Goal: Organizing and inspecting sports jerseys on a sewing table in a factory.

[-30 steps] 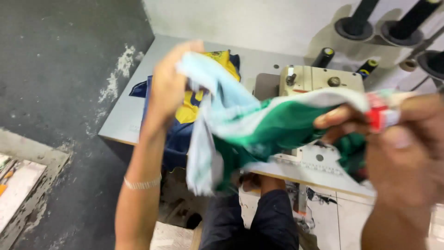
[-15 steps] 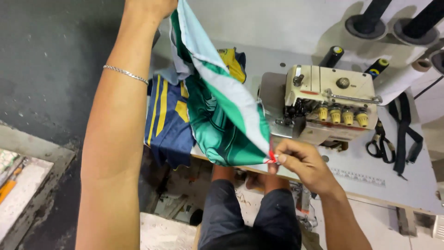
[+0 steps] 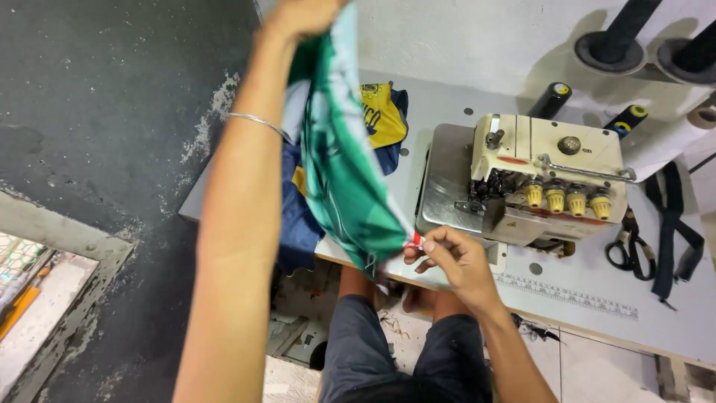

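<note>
The left hand (image 3: 302, 16) is raised high at the top edge of the view, closed around the upper end of a green and white garment (image 3: 347, 179), though its fingers are partly cut off, so how they close is hard to tell. The right hand (image 3: 447, 257) pinches the lower corner of that cloth between thumb and fingers, at a small red and white tag. Between the two grips the fabric hangs stretched in a slanted line, clear of the table (image 3: 597, 313). Just beyond the lower pinch stands the cream overlock machine (image 3: 548, 179); the cloth is not yet under its foot, so by my judgement sewing on this piece is still ahead. Behind the stretched cloth lies a pile of blue and yellow garments (image 3: 380, 119). Scissors (image 3: 630, 250) rest past the machine, well apart from either grip
</note>
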